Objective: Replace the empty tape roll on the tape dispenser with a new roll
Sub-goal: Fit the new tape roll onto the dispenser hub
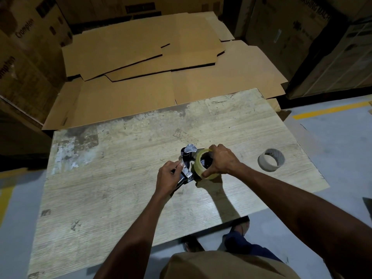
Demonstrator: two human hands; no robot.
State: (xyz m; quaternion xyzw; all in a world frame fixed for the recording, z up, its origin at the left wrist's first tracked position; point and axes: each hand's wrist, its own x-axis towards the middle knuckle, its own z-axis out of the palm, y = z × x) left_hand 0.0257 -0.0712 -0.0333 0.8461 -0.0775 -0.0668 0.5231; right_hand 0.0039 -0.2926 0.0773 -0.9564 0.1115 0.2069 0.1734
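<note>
Worn, pale wood-grain covers the tabletop (120,198) where a person works on a handheld tape dispenser (186,164) near its centre. Judging by what lies here, the task is well past halfway: the empty cardboard core (271,159) sits alone at about three o'clock from the dispenser, well apart from both hands. The new roll of clear tape (202,165) is on or going onto the dispenser's spindle; whether it is fully seated cannot be seen. The right hand (220,162) wraps closed around the roll's outer edge, thumb at six o'clock and fingers over twelve o'clock. The left hand (171,178) has a closed grip on the dispenser's handle, just beside the roll at nine o'clock. Threading the tape likely remains.
</note>
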